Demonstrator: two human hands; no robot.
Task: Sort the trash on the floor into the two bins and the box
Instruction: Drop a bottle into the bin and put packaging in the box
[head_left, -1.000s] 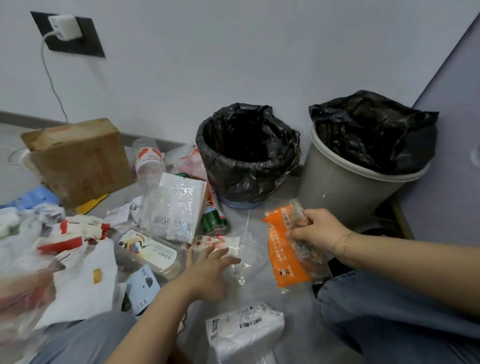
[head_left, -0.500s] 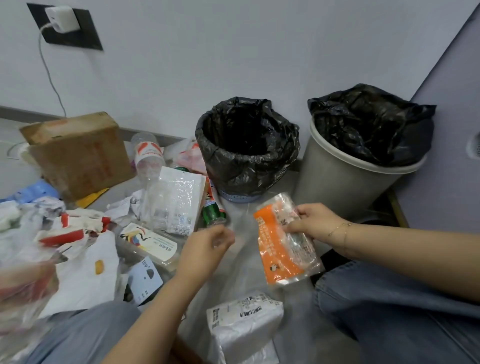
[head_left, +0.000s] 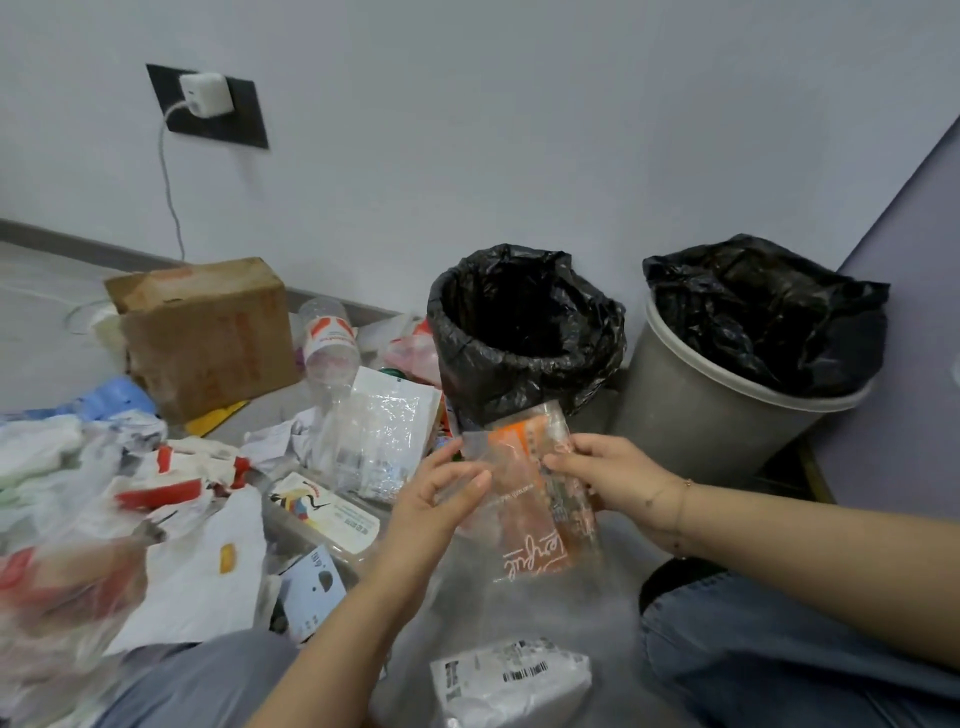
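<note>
An orange and clear plastic wrapper (head_left: 530, 499) hangs in the air in front of the small bin with a black liner (head_left: 524, 332). My right hand (head_left: 608, 475) pinches its right edge. My left hand (head_left: 441, 493) holds a clear plastic bag against the wrapper's left edge. A grey bin with a black liner (head_left: 727, 415) stands to the right. A cardboard box (head_left: 208, 332) stands at the back left. Trash lies over the floor on the left.
On the floor lie a clear bottle (head_left: 330, 348), a clear blister pack (head_left: 384, 421), white plastic bags (head_left: 197, 561) and a white parcel bag with a barcode (head_left: 511, 680). My knees in jeans frame the bottom. A charger is plugged into the wall.
My left hand rose from the floor with a clear bag and met the orange wrapper. My right hand carried the wrapper up toward the small bin.
</note>
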